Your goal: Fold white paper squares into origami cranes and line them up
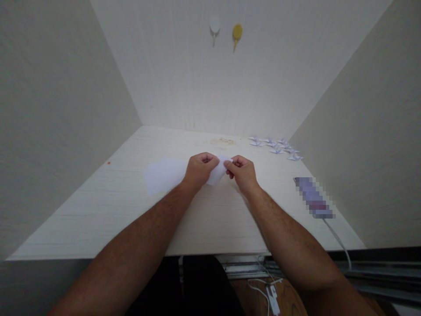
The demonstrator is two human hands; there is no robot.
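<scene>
Between my two hands is a small sheet of white paper (217, 172), held up just above the pale tabletop. My left hand (201, 169) pinches its left side between thumb and fingers. At the upper right corner, my right hand (241, 170) grips it the same way. Part of the sheet is hidden behind my fingers, so I cannot tell how it is folded. More white paper (164, 173) lies flat on the table, left of my left hand and partly covered by my forearm. Several folded paper cranes (276, 147) stand at the back right.
A blurred flat device (312, 197) with a white cable (338, 241) lies near the right wall. White and yellow hooks (237, 31) hang on the back wall. Walls close in the table (210, 228) at left, right and back. Below its front edge is a power strip (272, 299).
</scene>
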